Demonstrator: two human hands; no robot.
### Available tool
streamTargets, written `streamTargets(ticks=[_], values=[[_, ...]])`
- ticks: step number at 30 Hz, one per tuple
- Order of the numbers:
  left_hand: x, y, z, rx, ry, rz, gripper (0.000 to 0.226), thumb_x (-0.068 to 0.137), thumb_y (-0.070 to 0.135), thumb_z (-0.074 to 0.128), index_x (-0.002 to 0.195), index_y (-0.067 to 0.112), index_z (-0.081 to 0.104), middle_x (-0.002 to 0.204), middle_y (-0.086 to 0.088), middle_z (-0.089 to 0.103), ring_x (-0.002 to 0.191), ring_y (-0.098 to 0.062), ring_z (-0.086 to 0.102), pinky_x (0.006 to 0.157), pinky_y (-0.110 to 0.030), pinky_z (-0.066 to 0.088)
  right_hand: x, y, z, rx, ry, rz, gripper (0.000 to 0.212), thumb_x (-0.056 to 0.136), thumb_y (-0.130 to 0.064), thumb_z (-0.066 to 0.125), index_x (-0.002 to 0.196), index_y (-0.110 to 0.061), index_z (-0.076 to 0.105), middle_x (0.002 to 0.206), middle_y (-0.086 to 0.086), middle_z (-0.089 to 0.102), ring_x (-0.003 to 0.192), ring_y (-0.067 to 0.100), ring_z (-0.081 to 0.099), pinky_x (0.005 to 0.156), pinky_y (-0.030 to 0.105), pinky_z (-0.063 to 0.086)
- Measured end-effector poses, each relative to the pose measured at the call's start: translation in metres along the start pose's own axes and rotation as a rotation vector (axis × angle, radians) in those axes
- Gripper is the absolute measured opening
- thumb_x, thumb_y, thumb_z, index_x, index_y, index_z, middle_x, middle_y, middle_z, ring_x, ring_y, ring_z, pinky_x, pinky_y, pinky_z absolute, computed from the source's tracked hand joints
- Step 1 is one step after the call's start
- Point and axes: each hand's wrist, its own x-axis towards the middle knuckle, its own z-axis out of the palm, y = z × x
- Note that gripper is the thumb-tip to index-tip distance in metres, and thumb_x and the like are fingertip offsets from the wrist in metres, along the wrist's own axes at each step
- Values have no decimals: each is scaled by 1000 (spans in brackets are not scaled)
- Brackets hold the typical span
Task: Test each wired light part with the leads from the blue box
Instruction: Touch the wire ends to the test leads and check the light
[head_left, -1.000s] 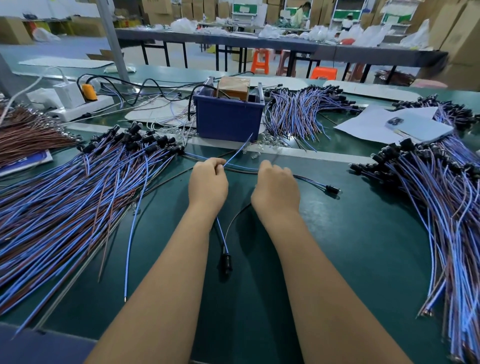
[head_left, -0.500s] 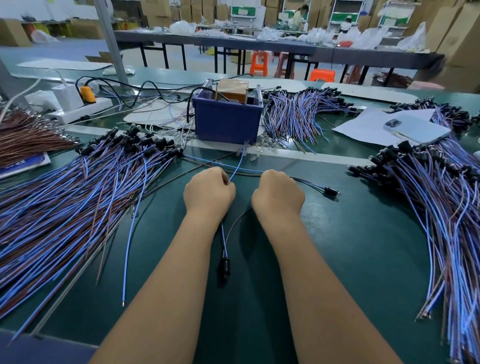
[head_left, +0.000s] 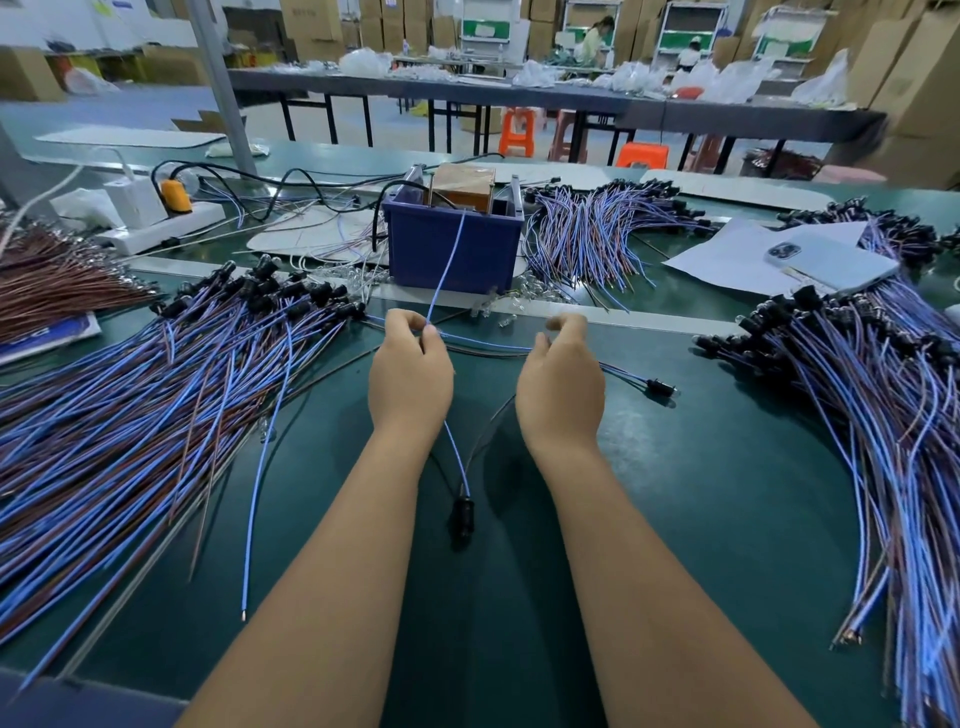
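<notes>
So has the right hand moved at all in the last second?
Yes. The right hand has lifted its fingers open and drifted right, away from the left hand, judged against the blue box.

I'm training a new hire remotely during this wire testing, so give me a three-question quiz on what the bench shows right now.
1. True or false: the left hand pinches a blue wire running up to the blue box.
2. What lies on the paper to the right? A) scissors B) phone C) tape
3. Fill in: the black light part hangs between the two ____.

Key: 1 true; 2 B, the phone; 3 forearms.
</notes>
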Motion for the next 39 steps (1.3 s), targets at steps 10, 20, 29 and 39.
streamTargets(ticks=[10,20,29,39], values=[[3,-1,-1,-131,59,-90,6,100,23,37,98,23,43,62,3,66,45,4,49,51,-26,32,6,2,8,305,-28,-28,37,97,-7,51,134,-9,50,83,0,60,77,17,53,67,19,34],[5,-1,-3,-208,97,-143,8,101,25,36,97,26,43,64,3,67,47,-7,42,52,-26,33,12,9,15,394,-59,55,24,96,-17,53,114,-25,67,69,-7,62,63,9,58,60,20,44],[5,-3,-2,-217,108,-163,12,101,24,37,90,29,41,60,5,65,39,2,44,51,-25,32,19,4,27,420,-58,83,27,95,-17,54,115,-26,69,91,-4,70,79,19,65,76,33,54],[5,-3,-2,-225,118,-165,14,100,24,38,88,30,41,54,8,64,39,2,45,49,-25,32,20,8,30,411,-96,55,26,95,-21,54,114,-31,70,80,-10,65,70,14,58,71,32,51]])
